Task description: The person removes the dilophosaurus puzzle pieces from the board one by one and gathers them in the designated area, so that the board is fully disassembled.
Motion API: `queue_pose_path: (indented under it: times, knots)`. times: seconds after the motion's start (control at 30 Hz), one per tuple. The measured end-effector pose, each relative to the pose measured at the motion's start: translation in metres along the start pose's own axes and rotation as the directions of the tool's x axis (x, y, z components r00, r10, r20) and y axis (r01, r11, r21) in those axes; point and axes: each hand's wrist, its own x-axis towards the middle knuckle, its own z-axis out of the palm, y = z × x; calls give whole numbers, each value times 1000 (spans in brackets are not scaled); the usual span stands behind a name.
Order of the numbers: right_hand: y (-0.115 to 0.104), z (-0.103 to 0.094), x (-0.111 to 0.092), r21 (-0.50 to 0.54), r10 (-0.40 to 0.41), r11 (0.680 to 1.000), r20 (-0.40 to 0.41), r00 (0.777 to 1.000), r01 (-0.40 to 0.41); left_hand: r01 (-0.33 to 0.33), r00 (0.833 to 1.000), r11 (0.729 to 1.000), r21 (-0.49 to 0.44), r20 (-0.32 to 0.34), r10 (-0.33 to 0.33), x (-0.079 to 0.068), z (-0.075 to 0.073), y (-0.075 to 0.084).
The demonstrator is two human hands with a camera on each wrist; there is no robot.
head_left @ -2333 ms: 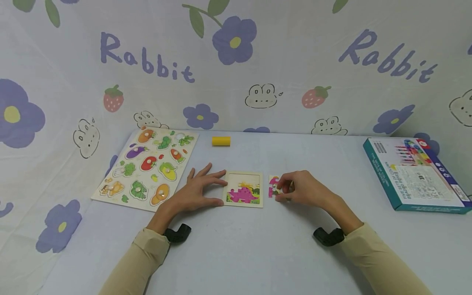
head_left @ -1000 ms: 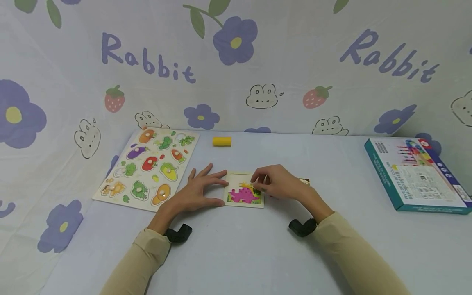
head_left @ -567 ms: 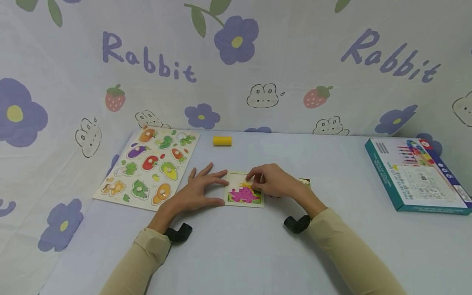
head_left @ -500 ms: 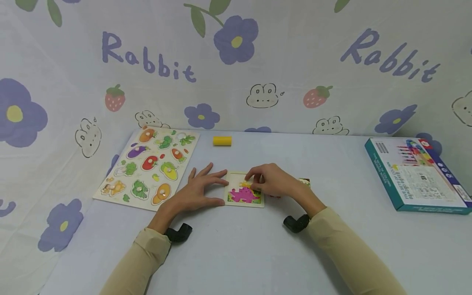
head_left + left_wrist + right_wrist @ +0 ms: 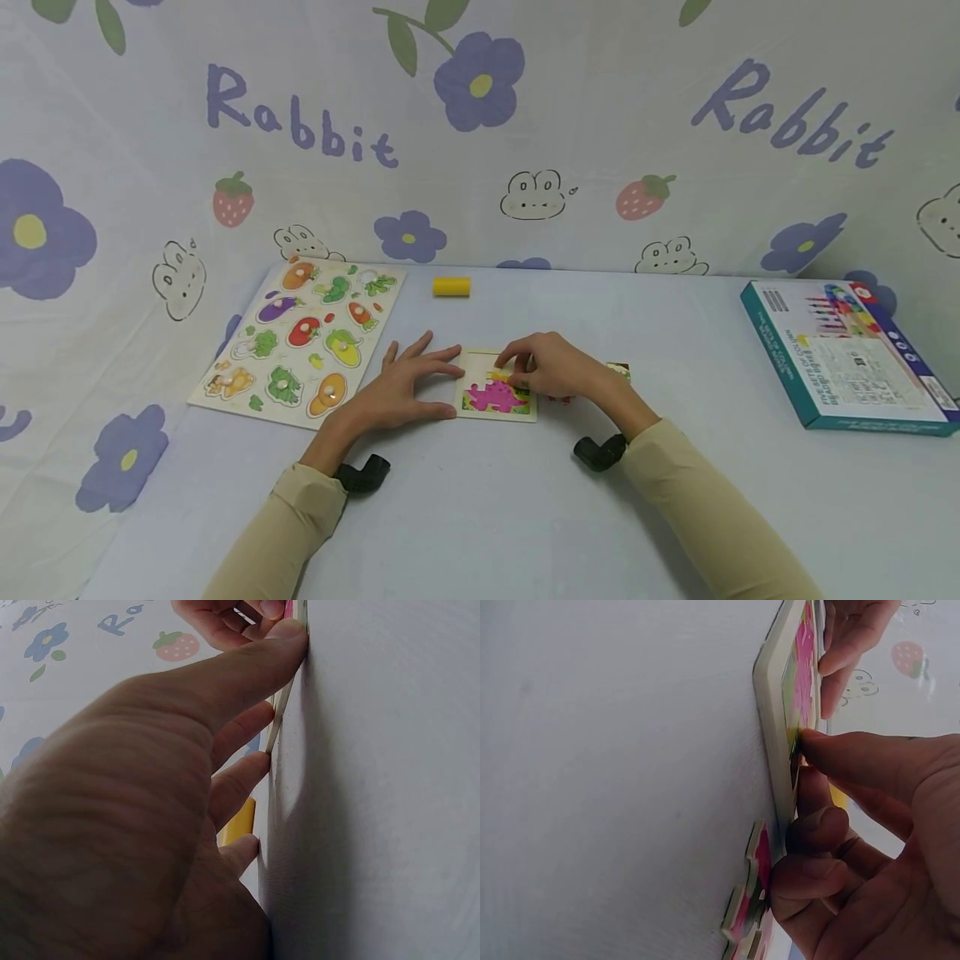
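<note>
A small square wooden puzzle (image 5: pixel 495 397) lies on the table, a pink dinosaur with yellow and green parts inside its pale frame. My left hand (image 5: pixel 401 388) is spread at the frame's left edge, with thumb and straight fingers touching it. My right hand (image 5: pixel 558 367) reaches over the puzzle's right side, thumb and index fingertip drawn together low on its surface as they pinch a puzzle piece mostly hidden by the fingers. In the right wrist view the thumb meets the picture, and the other fingers curl beside loose pink-and-green puzzle pieces (image 5: pixel 757 859).
More loose pieces (image 5: pixel 620 367) show past the right wrist. A vegetable peg puzzle board (image 5: pixel 300 342) lies at the left. A yellow cylinder (image 5: pixel 452 287) is at the back, near the patterned cloth. A teal-edged box (image 5: pixel 851 354) lies at the right.
My right hand has moved left from the loose pieces onto the puzzle, and lately has shifted only slightly left. The left hand has stayed at the frame's edge.
</note>
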Motion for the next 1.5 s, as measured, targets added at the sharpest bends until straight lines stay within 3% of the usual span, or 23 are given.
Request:
queue_pose_path:
  times: [0.9,1.5]
  knots:
    - [-11,1,-6,7,5,1000,-49,999,-5,2,1000,1000,22,1,-2,1,1,-1]
    - [-9,9,-5,-31,-70,997,-146,987,66,5,1000,1000,18,-2,-5,1,1,-3]
